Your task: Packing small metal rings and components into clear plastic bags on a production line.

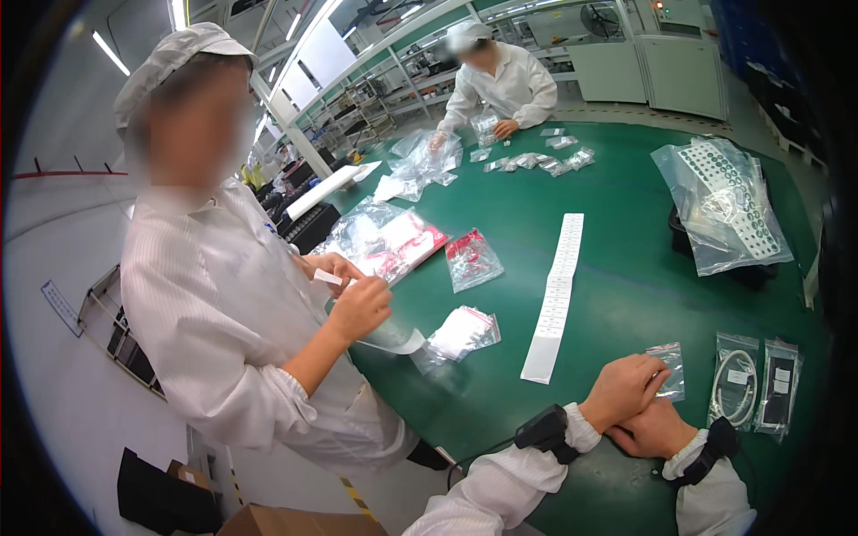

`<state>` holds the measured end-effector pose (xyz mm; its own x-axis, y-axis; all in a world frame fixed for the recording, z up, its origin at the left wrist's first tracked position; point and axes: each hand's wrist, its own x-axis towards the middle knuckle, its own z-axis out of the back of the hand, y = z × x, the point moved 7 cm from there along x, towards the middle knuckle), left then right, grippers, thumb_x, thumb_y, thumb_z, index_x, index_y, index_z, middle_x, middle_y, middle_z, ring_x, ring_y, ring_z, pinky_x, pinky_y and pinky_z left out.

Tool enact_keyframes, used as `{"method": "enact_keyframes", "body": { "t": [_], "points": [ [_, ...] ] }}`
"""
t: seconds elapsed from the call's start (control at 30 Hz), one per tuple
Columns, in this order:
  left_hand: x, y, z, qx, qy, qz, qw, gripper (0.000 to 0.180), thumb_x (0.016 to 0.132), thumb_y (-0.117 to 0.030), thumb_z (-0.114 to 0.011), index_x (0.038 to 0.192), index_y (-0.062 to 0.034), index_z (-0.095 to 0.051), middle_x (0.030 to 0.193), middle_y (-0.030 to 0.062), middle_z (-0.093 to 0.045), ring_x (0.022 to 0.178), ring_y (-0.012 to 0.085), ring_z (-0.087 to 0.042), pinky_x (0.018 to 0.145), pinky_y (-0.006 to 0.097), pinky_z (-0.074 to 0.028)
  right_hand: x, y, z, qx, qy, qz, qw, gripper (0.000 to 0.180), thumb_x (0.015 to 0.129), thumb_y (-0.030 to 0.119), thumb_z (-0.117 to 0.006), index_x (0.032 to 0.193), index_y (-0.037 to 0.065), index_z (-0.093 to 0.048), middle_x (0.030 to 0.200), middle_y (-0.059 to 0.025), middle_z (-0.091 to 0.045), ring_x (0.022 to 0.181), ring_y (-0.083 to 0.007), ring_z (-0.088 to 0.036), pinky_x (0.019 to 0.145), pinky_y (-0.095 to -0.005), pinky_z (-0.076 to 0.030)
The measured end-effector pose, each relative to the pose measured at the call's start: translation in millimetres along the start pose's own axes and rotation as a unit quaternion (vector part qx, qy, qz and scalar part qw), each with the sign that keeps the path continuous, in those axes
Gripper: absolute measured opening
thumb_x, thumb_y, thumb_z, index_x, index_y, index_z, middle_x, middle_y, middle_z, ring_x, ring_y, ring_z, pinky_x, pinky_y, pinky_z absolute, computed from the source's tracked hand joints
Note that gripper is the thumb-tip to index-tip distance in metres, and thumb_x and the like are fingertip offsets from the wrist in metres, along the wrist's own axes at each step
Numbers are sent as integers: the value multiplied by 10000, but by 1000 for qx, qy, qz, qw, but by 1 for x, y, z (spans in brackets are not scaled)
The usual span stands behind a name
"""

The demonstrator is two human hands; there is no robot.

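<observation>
My left hand [624, 390] is at the near right of the green table, its fingers closed at the left edge of a small clear plastic bag [672, 368]. Just below and partly behind it, my right hand [660, 431] has curled fingers close to the bag's lower edge; what they grip is hidden. The two hands overlap at the fingers. To their right lie a clear bag with a coiled white cable [736, 386] and a clear bag with a flat black item [779, 389] bearing white labels. A long white label strip [552, 308] lies to the left.
A co-worker [241, 295] at the left holds a small white piece; another person [500, 85] handles bags across the table [617, 241]. A black bin [684, 234] carries bagged green-dotted sheets [728, 201]. Bags with white contents [463, 334] and a red-marked bag [474, 259] lie left.
</observation>
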<state>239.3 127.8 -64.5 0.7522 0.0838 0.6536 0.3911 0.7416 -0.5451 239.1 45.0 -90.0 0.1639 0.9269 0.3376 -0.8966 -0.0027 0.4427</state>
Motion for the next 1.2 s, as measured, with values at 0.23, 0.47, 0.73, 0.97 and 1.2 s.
{"method": "enact_keyframes", "body": {
  "t": [0.23,0.47,0.73,0.97,1.2],
  "points": [
    [-1,5,-2,-4,12,14,1000,106,906,-174,-708,908,-68,-696,838,89,-690,748,303,-665,659,392,-529,-2,-3,-2,2,-4,12,1000,235,871,336,-702,989,139,-751,826,-89,-717,707,-333,-683,621,-450,-555],
    [-1,7,-2,-8,35,35,999,119,907,-180,-709,921,-62,-708,866,98,-706,768,303,-674,675,388,-537,-1,-3,-3,1,-9,11,1000,208,865,314,-711,967,136,-746,803,-88,-713,701,-333,-681,635,-447,-553],
    [0,5,-4,-7,38,39,998,111,904,-175,-711,923,-66,-711,869,96,-706,765,299,-676,673,386,-538,-4,-2,2,9,-21,9,1000,195,861,300,-714,964,137,-744,791,-89,-712,696,-330,-681,641,-444,-553],
    [-1,5,-1,-7,41,42,998,123,904,-188,-717,936,-69,-717,870,87,-710,746,285,-676,658,376,-537,-2,7,-3,5,-4,41,999,167,851,275,-712,922,124,-724,795,-74,-702,686,-319,-679,640,-434,-558],
    [0,-3,-6,-14,78,30,996,121,902,-188,-724,937,-72,-717,855,80,-707,727,275,-673,646,372,-535,-2,21,-12,42,32,98,994,167,869,268,-717,919,108,-727,823,-68,-710,744,-303,-682,674,-418,-551]
  ]
}}
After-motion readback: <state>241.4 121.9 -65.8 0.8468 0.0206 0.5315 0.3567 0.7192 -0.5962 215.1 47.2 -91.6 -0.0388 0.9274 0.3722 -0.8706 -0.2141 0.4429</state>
